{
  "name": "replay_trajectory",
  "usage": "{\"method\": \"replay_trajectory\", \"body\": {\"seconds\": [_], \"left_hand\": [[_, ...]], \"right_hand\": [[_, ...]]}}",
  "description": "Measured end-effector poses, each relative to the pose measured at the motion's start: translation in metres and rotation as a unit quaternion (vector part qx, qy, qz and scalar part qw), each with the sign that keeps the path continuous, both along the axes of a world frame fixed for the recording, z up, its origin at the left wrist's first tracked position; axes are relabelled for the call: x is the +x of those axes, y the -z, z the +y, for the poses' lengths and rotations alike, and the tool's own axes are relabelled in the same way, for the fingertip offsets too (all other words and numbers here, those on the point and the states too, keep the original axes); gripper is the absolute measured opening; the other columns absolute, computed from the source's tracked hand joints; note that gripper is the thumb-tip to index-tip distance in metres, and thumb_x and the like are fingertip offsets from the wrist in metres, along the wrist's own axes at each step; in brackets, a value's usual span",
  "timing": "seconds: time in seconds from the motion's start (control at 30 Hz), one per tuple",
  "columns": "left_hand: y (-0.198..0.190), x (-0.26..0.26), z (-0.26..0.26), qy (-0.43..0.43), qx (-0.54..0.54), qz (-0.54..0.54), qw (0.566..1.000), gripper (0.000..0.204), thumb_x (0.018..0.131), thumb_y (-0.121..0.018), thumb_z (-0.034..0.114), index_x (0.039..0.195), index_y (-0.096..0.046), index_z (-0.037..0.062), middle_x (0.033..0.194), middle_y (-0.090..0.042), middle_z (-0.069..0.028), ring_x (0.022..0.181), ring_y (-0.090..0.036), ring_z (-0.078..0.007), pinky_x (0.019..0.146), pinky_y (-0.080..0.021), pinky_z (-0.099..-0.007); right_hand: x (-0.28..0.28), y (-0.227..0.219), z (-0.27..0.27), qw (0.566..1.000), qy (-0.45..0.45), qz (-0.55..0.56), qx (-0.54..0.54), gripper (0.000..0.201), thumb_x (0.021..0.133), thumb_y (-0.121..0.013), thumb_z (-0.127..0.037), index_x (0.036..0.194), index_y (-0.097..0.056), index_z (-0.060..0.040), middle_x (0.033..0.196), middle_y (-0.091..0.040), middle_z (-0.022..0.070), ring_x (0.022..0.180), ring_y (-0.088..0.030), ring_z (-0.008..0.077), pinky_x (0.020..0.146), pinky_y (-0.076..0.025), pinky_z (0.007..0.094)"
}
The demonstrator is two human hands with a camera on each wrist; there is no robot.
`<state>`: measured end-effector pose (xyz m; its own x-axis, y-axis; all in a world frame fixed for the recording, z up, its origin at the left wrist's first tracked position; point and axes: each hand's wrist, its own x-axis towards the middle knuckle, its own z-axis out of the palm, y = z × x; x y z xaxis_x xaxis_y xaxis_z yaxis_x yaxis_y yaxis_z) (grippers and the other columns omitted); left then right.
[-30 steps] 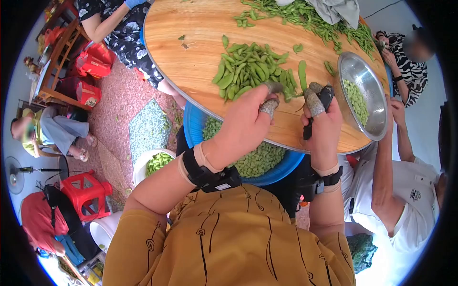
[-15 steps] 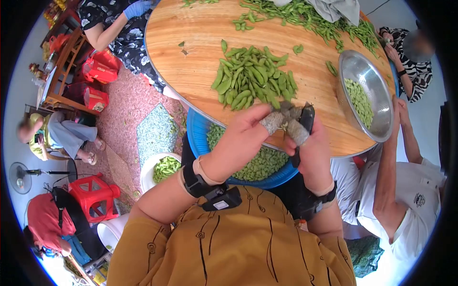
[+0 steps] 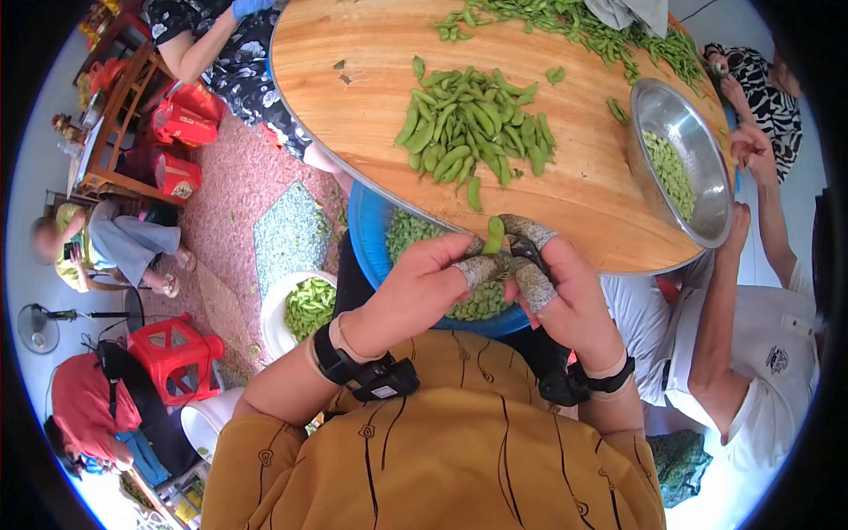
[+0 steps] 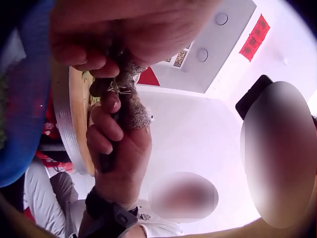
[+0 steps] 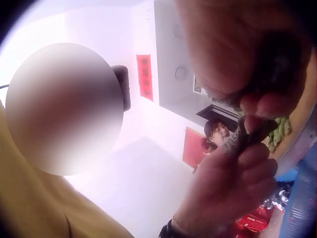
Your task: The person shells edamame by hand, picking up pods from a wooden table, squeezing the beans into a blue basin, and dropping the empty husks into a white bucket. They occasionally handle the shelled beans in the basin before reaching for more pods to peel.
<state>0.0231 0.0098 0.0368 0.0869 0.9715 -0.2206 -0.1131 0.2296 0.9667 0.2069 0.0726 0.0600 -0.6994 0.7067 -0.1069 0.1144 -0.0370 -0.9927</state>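
Over the table's near edge, my left hand [image 3: 426, 287] and right hand [image 3: 570, 287] meet at the fingertips. Worn grey wraps cover the thumbs and forefingers of both. A green edamame pod [image 3: 495, 236] stands up between the fingertips, pinched by the left hand. My right hand also grips a slim black tool [image 4: 107, 161], mostly hidden in its palm; I cannot tell its kind. Just ahead, a pile of edamame pods [image 3: 473, 124] lies on the round wooden table [image 3: 353, 106], a single pod at its near side. Under the hands is a blue basin [image 3: 371, 234] of shelled beans.
A metal colander [image 3: 707, 168] with shelled beans tilts at the table's right edge, beside a person in a white shirt [image 3: 760, 362]. More pods [image 3: 565, 31] cover the far side. A white bucket [image 3: 274, 309] of pods and a red stool [image 3: 177, 358] stand on the left.
The hands came together from apart and drew back toward the body. The pod now shows between the fingertips, and the black tool, plain before, is mostly hidden in the head view.
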Motion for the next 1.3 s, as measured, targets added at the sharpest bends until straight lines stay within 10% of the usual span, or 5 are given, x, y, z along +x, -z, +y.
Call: {"method": "replay_trajectory", "body": {"seconds": [0.5, 0.73, 0.93, 1.03, 1.3], "left_hand": [[0.016, -0.02, -0.011, 0.075, 0.2, 0.36, 0.908, 0.018, 0.09, -0.055, 0.006, 0.106, -0.06, -0.0012, 0.086, -0.062, -0.0018, 0.078, -0.057, -0.0101, 0.066, -0.046, -0.0314], [0.029, -0.038, -0.009, 0.189, -0.08, -0.233, 0.951, 0.017, 0.09, -0.059, 0.009, 0.101, -0.061, -0.0033, 0.075, -0.055, 0.0012, 0.07, -0.051, -0.0072, 0.064, -0.043, -0.0243], [0.034, -0.026, -0.011, 0.095, 0.055, 0.189, 0.976, 0.018, 0.084, -0.067, 0.014, 0.09, -0.06, -0.0018, 0.069, -0.053, 0.0, 0.059, -0.046, -0.0095, 0.056, -0.041, -0.0257], [0.035, -0.019, -0.018, 0.025, 0.322, 0.521, 0.79, 0.029, 0.063, -0.065, 0.001, 0.09, -0.055, 0.0003, 0.073, -0.053, -0.0122, 0.067, -0.055, -0.0293, 0.057, -0.046, -0.0375], [0.044, -0.016, -0.021, -0.015, 0.251, 0.375, 0.892, 0.021, 0.078, -0.059, 0.003, 0.098, -0.054, 0.0003, 0.076, -0.054, -0.014, 0.06, -0.05, -0.0249, 0.054, -0.043, -0.0368]], "right_hand": [[0.0, 0.002, -0.003, 0.965, -0.041, 0.01, -0.258, 0.033, 0.093, -0.047, -0.009, 0.125, -0.05, -0.0085, 0.067, -0.047, -0.0031, 0.047, -0.038, 0.0042, 0.042, -0.034, 0.0194], [0.006, 0.006, -0.017, 0.873, -0.049, 0.108, -0.474, 0.028, 0.094, -0.046, -0.013, 0.122, -0.051, -0.0107, 0.066, -0.043, -0.003, 0.046, -0.036, 0.0045, 0.042, -0.033, 0.0194], [-0.009, 0.008, -0.019, 0.944, 0.013, -0.021, -0.329, 0.024, 0.092, -0.041, -0.011, 0.115, -0.051, -0.0103, 0.072, -0.044, -0.0036, 0.055, -0.04, 0.0045, 0.046, -0.04, 0.0211], [-0.019, 0.008, -0.023, 0.953, 0.038, -0.05, -0.298, 0.023, 0.091, -0.04, -0.007, 0.11, -0.051, -0.0092, 0.072, -0.045, -0.003, 0.054, -0.04, 0.0053, 0.046, -0.041, 0.0221], [-0.015, 0.019, -0.021, 0.952, 0.027, -0.018, -0.305, 0.024, 0.091, -0.04, -0.008, 0.112, -0.052, -0.0086, 0.071, -0.047, -0.0014, 0.053, -0.041, 0.0055, 0.045, -0.04, 0.0216]]}}
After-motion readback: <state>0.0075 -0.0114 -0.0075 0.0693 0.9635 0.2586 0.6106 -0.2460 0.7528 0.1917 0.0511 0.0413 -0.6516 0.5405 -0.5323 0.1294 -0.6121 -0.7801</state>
